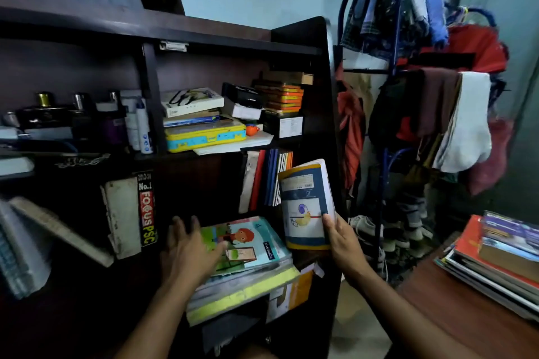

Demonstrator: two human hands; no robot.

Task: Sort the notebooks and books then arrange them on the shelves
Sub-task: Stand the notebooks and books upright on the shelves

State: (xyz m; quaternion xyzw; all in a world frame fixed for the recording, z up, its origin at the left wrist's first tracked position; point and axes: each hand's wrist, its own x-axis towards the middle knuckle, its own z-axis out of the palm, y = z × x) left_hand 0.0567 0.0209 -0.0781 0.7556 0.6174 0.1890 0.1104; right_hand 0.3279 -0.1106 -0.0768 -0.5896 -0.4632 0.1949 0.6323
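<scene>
I am holding a thin notebook [304, 204] upright in my right hand [342, 239], fingers pinching its lower corner, probably to slot it beside the standing books [267, 181]. My left hand [189, 251], fingers loose, is steadying the flat stack [248, 265] on the shelf.

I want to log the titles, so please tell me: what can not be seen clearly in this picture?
Head view only:
- Stack under the left hand: the hand and the top cartoon-cover book hide the lower covers.
- Notebook in the right hand: label print too small.
- Upright notebooks: thin spines, no readable titles.
- Table pile: blurred, cut by the right edge.
</scene>
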